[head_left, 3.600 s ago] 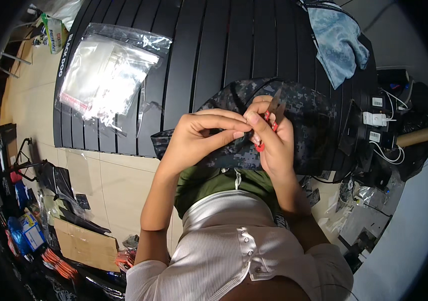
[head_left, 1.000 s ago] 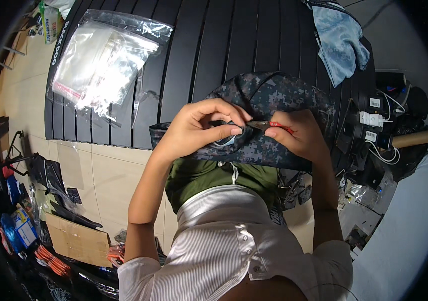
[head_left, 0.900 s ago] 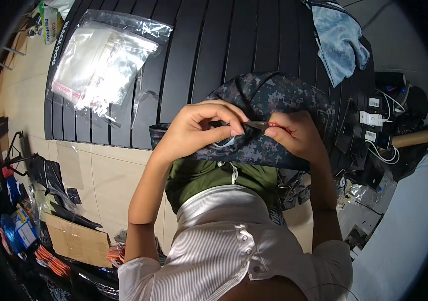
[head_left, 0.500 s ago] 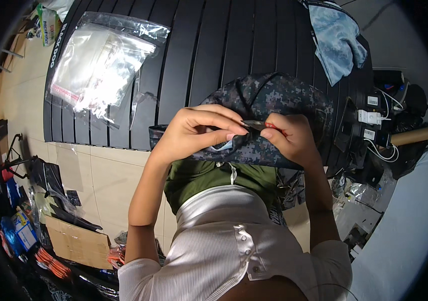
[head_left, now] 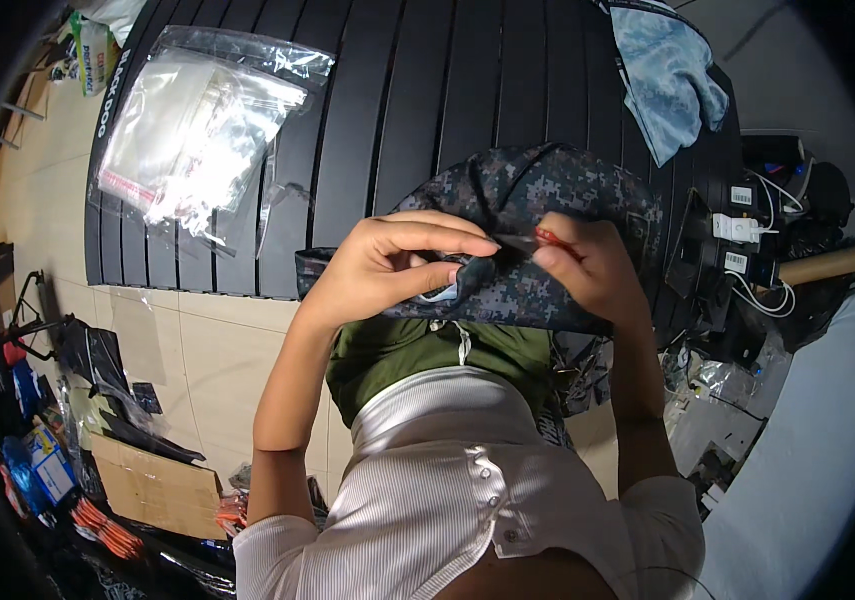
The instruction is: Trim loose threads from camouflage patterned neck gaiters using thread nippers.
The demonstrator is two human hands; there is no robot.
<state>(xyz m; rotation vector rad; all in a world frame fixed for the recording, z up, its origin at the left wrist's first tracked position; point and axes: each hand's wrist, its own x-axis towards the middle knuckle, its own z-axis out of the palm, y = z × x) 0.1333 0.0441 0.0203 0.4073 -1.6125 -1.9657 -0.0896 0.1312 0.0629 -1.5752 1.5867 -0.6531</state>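
Note:
A dark pixel-camouflage garment (head_left: 547,185) lies bunched at the table's near edge, partly over my lap. Near its middle, my left hand (head_left: 372,265) pinches a fold of the cloth between thumb and fingers, and a pale blue bit (head_left: 442,294) shows under the thumb. My right hand (head_left: 595,270) is closed round small red-handled scissors (head_left: 550,237). Their metal blades point left toward my left fingertips and are blurred, a short way from the pinched fold. The fingers of my right hand hide most of the handles.
Clear plastic bags (head_left: 182,135) lie on the left of the black slatted table (head_left: 417,90). A light blue camouflage cloth (head_left: 665,80) hangs over the far right corner. White chargers and cables (head_left: 737,228) sit at the right edge. A cardboard box (head_left: 152,485) stands on the floor at lower left.
My right hand has drawn slightly right and up with the scissors, widening the gap from my left fingertips. My left hand stays on the cloth, its index finger lifted a little off the thumb.

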